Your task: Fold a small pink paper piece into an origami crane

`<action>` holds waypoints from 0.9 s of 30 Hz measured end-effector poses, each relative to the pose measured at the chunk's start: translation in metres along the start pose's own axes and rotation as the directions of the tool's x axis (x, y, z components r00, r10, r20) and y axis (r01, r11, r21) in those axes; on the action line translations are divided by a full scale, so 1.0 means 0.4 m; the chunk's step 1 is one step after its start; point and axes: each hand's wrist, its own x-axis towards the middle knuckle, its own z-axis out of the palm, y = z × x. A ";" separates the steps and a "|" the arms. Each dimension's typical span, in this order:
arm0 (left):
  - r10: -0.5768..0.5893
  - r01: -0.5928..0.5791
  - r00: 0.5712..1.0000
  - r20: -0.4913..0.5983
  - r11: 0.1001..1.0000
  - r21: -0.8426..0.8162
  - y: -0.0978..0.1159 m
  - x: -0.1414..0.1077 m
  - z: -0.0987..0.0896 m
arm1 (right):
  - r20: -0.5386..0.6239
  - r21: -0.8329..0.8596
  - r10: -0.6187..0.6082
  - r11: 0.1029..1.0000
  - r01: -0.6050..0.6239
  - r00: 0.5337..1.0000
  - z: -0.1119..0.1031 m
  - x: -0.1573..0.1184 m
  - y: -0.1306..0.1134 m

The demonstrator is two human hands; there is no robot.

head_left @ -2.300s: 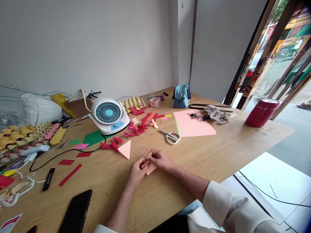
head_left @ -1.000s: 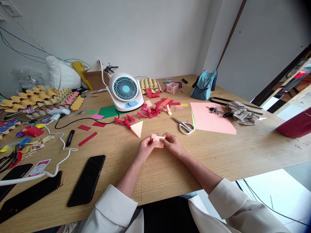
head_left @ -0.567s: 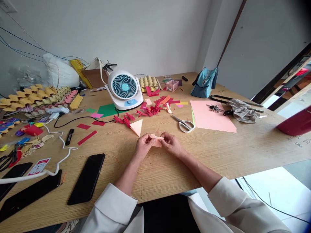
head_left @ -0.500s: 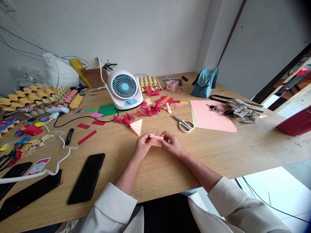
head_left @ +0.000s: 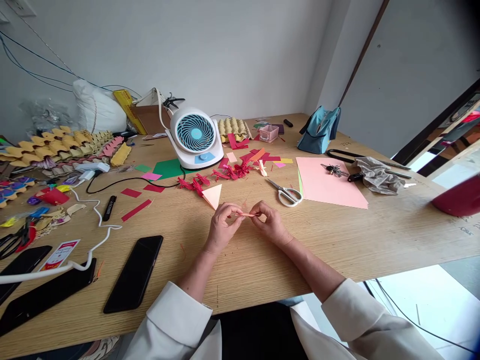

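Observation:
Between my hands, just above the table, is a small piece of light orange paper (head_left: 245, 215), seen as a thin strip. My left hand (head_left: 222, 225) pinches its left end between thumb and fingers. The right end is pinched by my right hand (head_left: 270, 224). A pale peach folded paper triangle (head_left: 213, 195) lies just beyond my left hand. Behind it are red twisted paper pieces (head_left: 195, 185). White-handled scissors (head_left: 288, 195) rest on the table beyond my right hand, beside pink paper sheets (head_left: 326, 182).
A white fan (head_left: 195, 137) stands at the back of the wooden table (head_left: 262, 280). Black phones (head_left: 134, 274) and a white cable lie at the left. Farther right are a blue bag (head_left: 318, 130), keys, crumpled grey cloth (head_left: 378, 175) and a red container (head_left: 459, 197).
The paper between my hands has gone from a visible flat face to a thin edge-on strip. The whole view has shifted slightly.

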 end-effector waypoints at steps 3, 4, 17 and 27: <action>0.175 -0.171 0.984 -0.019 0.976 0.137 0.008 0.003 -0.012 | -0.001 -0.041 -0.084 0.996 0.084 0.996 -0.004 -0.001 -0.001; 0.210 -0.205 0.978 -0.009 0.962 0.181 0.008 0.004 -0.016 | -0.002 -0.058 -0.103 0.993 0.102 0.995 -0.007 -0.001 -0.001; 0.271 -0.347 0.934 0.234 0.849 0.399 -0.006 -0.020 0.008 | 0.240 -0.456 -0.205 0.839 0.297 0.949 -0.063 -0.016 -0.033; 0.218 -0.423 0.861 0.460 0.809 0.408 0.016 -0.056 0.040 | 0.484 -0.605 -0.105 0.677 0.419 0.869 -0.105 -0.084 -0.014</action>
